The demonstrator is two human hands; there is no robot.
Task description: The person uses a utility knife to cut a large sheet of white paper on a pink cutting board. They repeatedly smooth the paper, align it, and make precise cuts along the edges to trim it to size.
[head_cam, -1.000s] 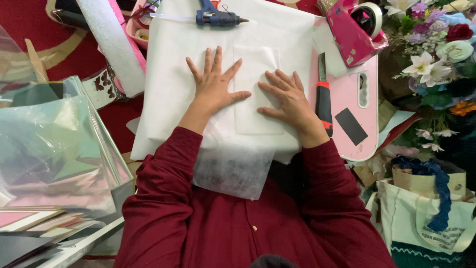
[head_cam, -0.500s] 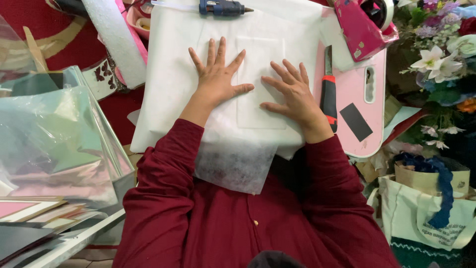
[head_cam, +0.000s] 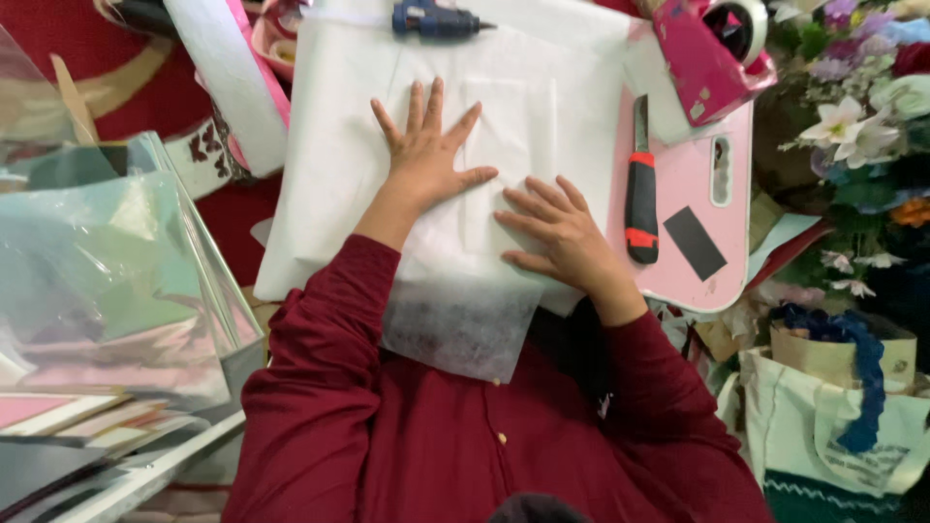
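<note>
Fingers spread and flat, the left hand presses down on a white sheet laid over the surface, while the right hand, fingers also splayed, lies palm-down just beside it, across the edge of a folded white square on the sheet. Both forearms, in dark red sleeves, reach forward from the person's chest. The sheet's near edge hangs off the surface over the lap; bare sheet lies open beyond the fingertips. To the right, a red-and-black knife rests on a pink board beside a small black rectangle. A blue glue gun lies at the far edge, a pink tape dispenser at the far right corner.
</note>
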